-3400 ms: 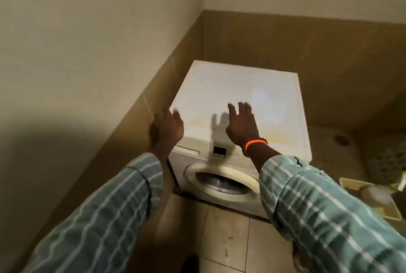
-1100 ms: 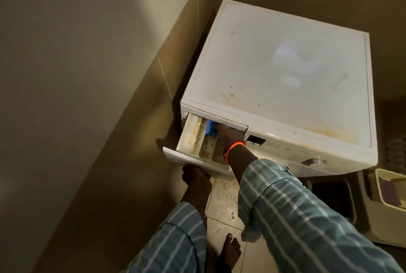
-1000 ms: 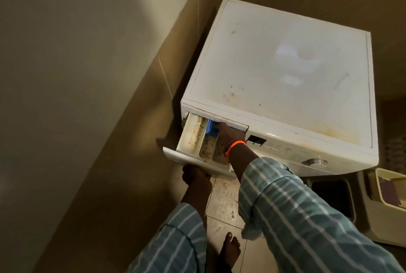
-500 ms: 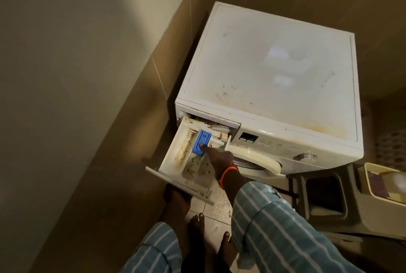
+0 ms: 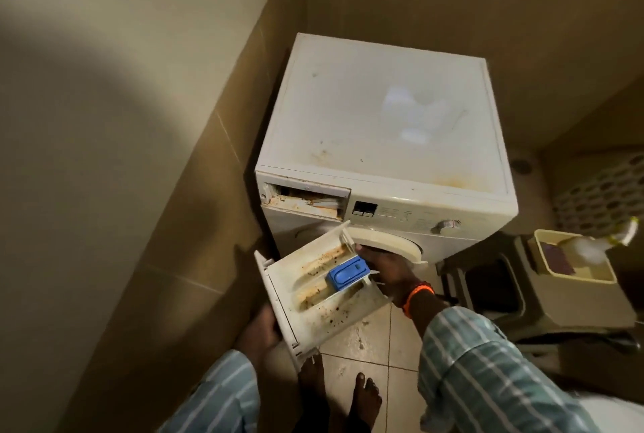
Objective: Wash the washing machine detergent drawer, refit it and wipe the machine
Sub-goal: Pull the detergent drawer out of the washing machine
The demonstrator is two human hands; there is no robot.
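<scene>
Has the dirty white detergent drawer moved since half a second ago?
Yes. The detergent drawer has come fully out of its slot in the white washing machine, towards the person.

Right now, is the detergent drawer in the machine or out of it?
Out. The detergent drawer is clear of the washing machine, held by the left hand and right hand; its slot gapes open.

— Bright enough?
— Dim and warm. A pale glare patch sits on the washing machine [image 5: 383,126] lid; a broad shadow darkens the left wall [image 5: 87,153].
— Sharp?
— Soft throughout, with wide-angle bending at the edges.
</scene>
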